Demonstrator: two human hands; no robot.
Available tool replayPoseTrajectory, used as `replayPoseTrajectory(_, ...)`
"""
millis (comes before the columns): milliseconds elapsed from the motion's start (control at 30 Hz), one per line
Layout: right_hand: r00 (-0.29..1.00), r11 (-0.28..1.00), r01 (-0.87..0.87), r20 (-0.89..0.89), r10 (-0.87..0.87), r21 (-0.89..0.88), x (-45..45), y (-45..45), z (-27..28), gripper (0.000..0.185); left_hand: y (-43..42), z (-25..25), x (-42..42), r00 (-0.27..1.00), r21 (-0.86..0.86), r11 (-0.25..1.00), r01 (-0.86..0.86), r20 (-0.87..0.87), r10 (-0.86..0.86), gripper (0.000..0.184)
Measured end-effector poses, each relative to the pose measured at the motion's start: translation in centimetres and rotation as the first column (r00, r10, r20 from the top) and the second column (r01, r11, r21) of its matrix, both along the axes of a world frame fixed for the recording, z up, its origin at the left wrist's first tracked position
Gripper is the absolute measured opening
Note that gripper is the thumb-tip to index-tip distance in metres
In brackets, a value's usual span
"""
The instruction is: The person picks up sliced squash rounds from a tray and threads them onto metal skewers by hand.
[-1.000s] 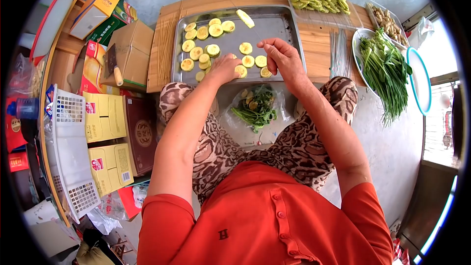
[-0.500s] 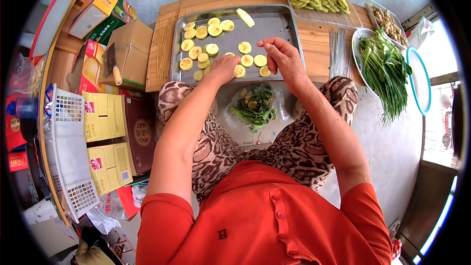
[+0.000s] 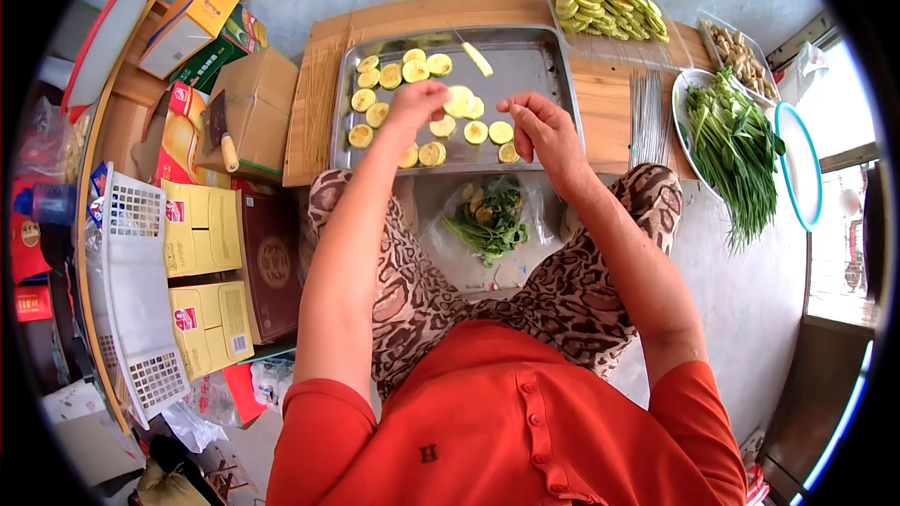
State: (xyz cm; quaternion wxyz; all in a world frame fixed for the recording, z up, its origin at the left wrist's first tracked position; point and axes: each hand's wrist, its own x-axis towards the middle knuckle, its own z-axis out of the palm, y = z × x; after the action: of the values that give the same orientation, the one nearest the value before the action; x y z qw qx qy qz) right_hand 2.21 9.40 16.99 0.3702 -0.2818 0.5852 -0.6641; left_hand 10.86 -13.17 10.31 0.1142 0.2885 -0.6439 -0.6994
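Note:
My left hand [image 3: 419, 105] is closed, pinching a pale zucchini slice [image 3: 459, 101] above the metal tray [image 3: 525, 42]. My right hand [image 3: 546, 129] is closed too, its thumb and forefinger on the near end of a thin skewer that barely shows. Toward the skewer's far end sits another zucchini slice [image 3: 476, 59], seen nearly edge-on. Several round slices [image 3: 414, 71] lie in the tray around both hands, some overlapping. My left hand and forearm hide part of the tray.
A clear container of zucchini slices [image 3: 609, 9] stands at the back right. Beside the tray lie metal skewers [image 3: 649, 117], with bamboo sticks [image 3: 323, 98] on the left. Leafy greens [image 3: 736, 141] fill a basin. A bag of greens [image 3: 492, 215] is below; boxes [image 3: 253, 103] stand left.
My left hand has risen from the tray's near side with a slice in its fingers. My right hand has shifted slightly, and the skewered slice appears nearer and lower.

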Motion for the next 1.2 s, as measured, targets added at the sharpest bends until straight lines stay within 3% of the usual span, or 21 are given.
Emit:
replayPoseTrajectory(100,1.0,1.0,-0.019,0.001,0.019,0.024,0.4,-0.1,0.6,0.021,-1.7,2.7,1.1,0.932,0.43,0.889,-0.155,-0.235,0.276,0.025)
replayPoseTrajectory(233,0.976,0.987,-0.151,0.151,0.157,-0.05,1.1,-0.2,1.1,0.02,-1.8,4.6,2.1,0.782,0.675,0.73,-0.106,-0.397,0.481,0.031)
replayPoseTrajectory(300,0.958,0.965,-0.262,0.121,0.259,0.008,1.6,-0.1,1.6,0.023,-2.4,4.1,2.2,0.743,0.7,0.709,-0.089,-0.427,0.515,0.031)
replayPoseTrajectory(367,0.948,0.956,-0.293,0.134,0.289,0.012,2.1,-0.3,1.3,0.023,-3.2,3.1,2.3,0.706,0.727,0.683,-0.067,-0.45,0.548,0.032)
replayPoseTrajectory(433,0.935,0.941,-0.335,0.141,0.327,0.039,2.5,-0.5,1.3,0.023,-3.4,3.0,2.2,0.673,0.734,0.676,0.064,-0.532,0.513,0.026)
replayPoseTrajectory(467,0.93,0.939,-0.341,0.154,0.333,0.035,2.7,-0.6,1.4,0.023,-3.1,2.7,2.0,0.648,0.723,0.69,0.03,-0.54,0.538,0.029)
replayPoseTrajectory(567,0.915,0.939,-0.344,0.234,0.328,0.028,2.8,-0.9,1.2,0.022,-2.8,3.0,1.7,0.658,0.708,0.706,-0.012,-0.527,0.539,0.032)
replayPoseTrajectory(800,0.896,0.94,-0.34,0.307,0.319,0.014,2.7,-1.1,0.7,0.022,-3.2,3.1,1.5,0.591,0.825,0.563,0.048,-0.478,0.65,0.037)
replayPoseTrajectory(1200,0.886,0.94,-0.341,0.342,0.313,0.023,2.7,-1.2,0.5,0.023,-3.2,3.0,1.6,0.584,0.834,0.549,0.062,-0.476,0.658,0.04)
